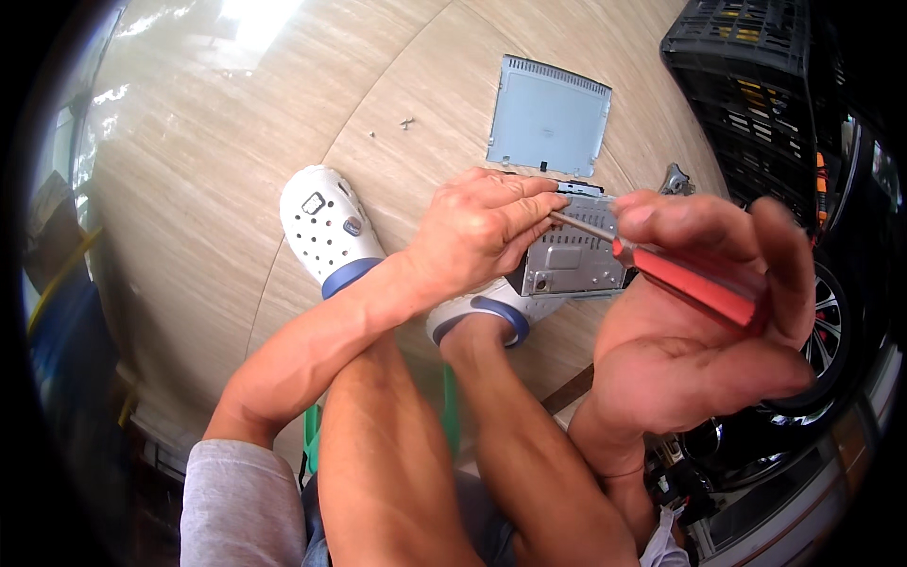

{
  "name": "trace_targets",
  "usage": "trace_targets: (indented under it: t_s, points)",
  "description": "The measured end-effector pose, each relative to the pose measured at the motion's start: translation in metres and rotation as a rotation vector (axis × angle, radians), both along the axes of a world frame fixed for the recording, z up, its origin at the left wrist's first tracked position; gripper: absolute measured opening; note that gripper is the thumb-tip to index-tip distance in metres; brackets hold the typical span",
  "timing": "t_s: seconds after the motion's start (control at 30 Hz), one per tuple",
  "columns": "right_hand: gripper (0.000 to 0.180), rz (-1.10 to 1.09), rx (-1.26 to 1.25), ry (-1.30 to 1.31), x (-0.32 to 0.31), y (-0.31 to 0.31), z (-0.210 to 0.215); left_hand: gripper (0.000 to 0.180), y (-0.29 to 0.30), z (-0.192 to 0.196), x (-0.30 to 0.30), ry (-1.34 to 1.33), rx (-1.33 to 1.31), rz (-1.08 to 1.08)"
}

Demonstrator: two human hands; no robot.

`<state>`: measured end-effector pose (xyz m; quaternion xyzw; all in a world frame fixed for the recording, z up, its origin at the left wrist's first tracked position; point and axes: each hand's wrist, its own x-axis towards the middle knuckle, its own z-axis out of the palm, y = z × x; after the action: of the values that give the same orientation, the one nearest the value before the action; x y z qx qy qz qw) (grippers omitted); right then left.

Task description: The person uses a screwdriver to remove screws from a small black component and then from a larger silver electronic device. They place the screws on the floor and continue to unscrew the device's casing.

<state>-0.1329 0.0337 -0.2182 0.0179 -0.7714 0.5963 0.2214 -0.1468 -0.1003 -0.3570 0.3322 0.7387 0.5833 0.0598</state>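
Note:
A screwdriver with a red handle (pixel 694 283) lies across the palm side of my right hand (pixel 704 293), its fingers bent over the handle and the thumb held off it. The thin metal shaft points left to my left hand (pixel 482 227), whose thumb and fingers pinch close around its end. The tip is hidden there. Under the shaft is a silver metal device casing (pixel 572 255) with slots and holes, partly covered by both hands. Just beyond it, a flat grey-blue metal cover (pixel 550 118) with a vented edge rests on the floor.
Several small screws (pixel 406 123) lie on the tiled floor (pixel 283 104). A black plastic crate (pixel 746 94) stands at the far right, near a spoked wheel (pixel 827 331). My feet wear white clogs (pixel 326 227) beside the casing. Green stool parts (pixel 450 406) show between my legs.

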Motion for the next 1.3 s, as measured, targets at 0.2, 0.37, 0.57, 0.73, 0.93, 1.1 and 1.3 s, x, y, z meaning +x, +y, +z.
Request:
trace_targets:
  t_s: [0.2, 0.37, 0.57, 0.73, 0.93, 1.1, 1.3]
  points:
    - [0.056, -0.215, -0.199, 0.054, -0.008, -0.027, -0.003, 0.022, 0.000, -0.002, 0.001, -0.023, -0.001, 0.008]
    - [0.043, 0.112, -0.358, -0.205, -0.004, -0.003, 0.018, 0.024, -0.005, -0.001, 0.001, -0.033, -0.008, -0.023]
    - [0.039, -0.002, -0.202, -0.229, -0.007, -0.009, 0.021, 0.022, -0.002, -0.002, 0.002, -0.074, 0.001, -0.035]
    - [0.039, -0.112, -0.097, -0.262, -0.007, -0.008, 0.035, 0.028, -0.010, -0.005, 0.001, -0.177, 0.038, -0.065]
    - [0.047, 0.575, 0.032, -0.394, -0.018, 0.036, 0.045, 0.048, -0.010, 0.000, 0.001, -0.311, 0.051, -0.109]
    - [0.032, 0.270, 0.863, -0.326, -0.014, 0.032, 0.061, 0.051, -0.010, 0.000, 0.003, -0.367, 0.050, -0.077]
    - [0.031, 0.277, 0.810, -0.034, -0.016, 0.035, 0.043, 0.047, -0.013, 0.000, 0.005, -0.342, 0.030, -0.049]
